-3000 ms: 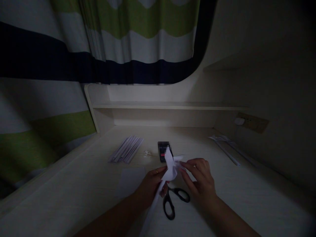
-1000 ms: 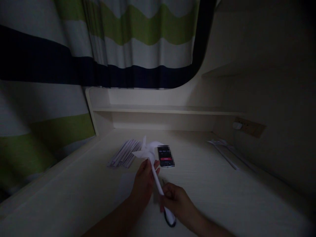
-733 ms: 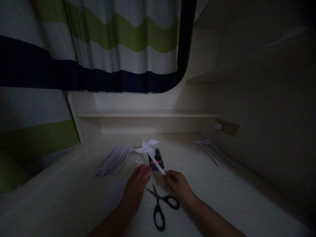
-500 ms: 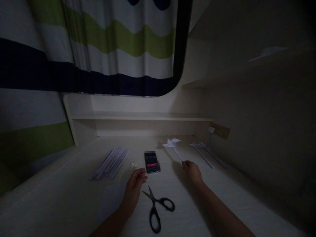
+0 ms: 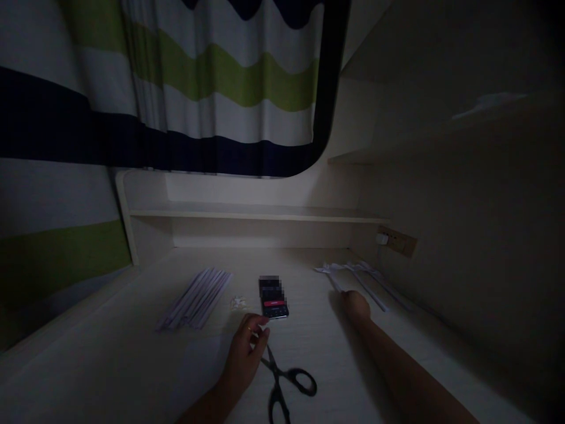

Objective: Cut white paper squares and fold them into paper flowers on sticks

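My right hand [image 5: 356, 307] is closed on the stick of a white paper pinwheel [image 5: 335, 281], low over the desk at the right. Beside it lie more paper pinwheels [image 5: 368, 287] on sticks, their blades close together at the back. My left hand [image 5: 248, 348] hovers in front of a phone [image 5: 273, 297], fingers loosely bent, with a gap between thumb and forefinger and nothing visible in it. Just right of that hand, black-handled scissors [image 5: 277, 373] lie with spread blades, the tips partly behind the fingers.
A bundle of pale paper sticks [image 5: 196, 299] lies at the left. Small white bits [image 5: 238, 302] sit between it and the phone. A faint pale sheet [image 5: 200, 365] lies near my left forearm. Behind are a low shelf [image 5: 256, 213], a wall socket [image 5: 399, 242] and a striped curtain [image 5: 220, 118].
My right hand has moved right and lowered the pinwheel next to the others. My left hand has shifted slightly right and nearer to me, with thumb and forefinger farther apart.
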### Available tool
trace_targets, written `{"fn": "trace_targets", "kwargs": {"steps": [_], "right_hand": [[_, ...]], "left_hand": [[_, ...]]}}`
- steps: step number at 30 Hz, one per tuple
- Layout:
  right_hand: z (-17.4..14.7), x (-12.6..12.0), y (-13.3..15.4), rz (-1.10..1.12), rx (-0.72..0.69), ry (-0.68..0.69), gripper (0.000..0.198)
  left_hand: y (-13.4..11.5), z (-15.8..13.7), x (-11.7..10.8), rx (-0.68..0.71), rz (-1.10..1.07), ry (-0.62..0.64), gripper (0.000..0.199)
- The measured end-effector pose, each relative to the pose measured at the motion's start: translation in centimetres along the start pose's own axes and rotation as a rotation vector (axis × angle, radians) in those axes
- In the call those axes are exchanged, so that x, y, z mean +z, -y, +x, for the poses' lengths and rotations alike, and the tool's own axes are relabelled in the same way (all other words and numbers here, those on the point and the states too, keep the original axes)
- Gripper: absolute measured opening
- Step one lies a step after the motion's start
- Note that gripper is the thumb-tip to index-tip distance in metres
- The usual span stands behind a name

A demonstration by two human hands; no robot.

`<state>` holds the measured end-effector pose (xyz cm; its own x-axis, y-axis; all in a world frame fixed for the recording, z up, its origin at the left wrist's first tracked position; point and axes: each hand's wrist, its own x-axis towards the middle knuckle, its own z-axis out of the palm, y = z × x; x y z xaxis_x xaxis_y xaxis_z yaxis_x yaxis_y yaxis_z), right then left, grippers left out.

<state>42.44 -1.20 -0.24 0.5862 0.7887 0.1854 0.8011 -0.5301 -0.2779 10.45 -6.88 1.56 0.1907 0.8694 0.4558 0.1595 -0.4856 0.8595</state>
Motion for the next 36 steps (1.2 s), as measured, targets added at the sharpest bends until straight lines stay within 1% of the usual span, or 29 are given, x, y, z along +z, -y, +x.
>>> {"fn": "trace_targets", "kwargs": {"steps": [3, 5, 8, 12, 18, 30, 36], "right_hand": [[0.4, 0.5, -0.4, -0.026, -0.013, 0.049, 0.027], [0.4, 0.6, -0.6, -0.05, -0.023, 0.049, 0.027], [0.1, 0.6, -0.9, -0.086, -0.04, 0.014, 0.028], [-0.4, 0.5, -0.9, -0.124, -0.069, -0.051, 0.036], [-0.5, 0.6, -0.9, -0.147, -0.098, -0.101, 0.03], [0.3, 0.7, -1.5, -0.151, -0.066, -0.158, 0.029], [0.6, 0.8, -1.6, -0.145, -0.052, -0.174, 0.029]], "left_hand": [[0.0, 0.0, 0.0, 0.0, 0.0, 0.025, 0.016], [0.0, 0.1, 0.0, 0.004, 0.005, 0.035, 0.016], [-0.1, 0.1, -0.1, 0.001, 0.016, 0.04, 0.015], [0.0, 0.1, -0.1, -0.013, 0.025, 0.045, 0.015], [-0.2, 0.2, -0.1, -0.049, 0.014, 0.054, 0.017], [0.0, 0.2, -0.1, -0.039, 0.05, 0.061, 0.015], [0.4, 0.2, -0.1, -0.058, 0.051, 0.066, 0.015]]}}
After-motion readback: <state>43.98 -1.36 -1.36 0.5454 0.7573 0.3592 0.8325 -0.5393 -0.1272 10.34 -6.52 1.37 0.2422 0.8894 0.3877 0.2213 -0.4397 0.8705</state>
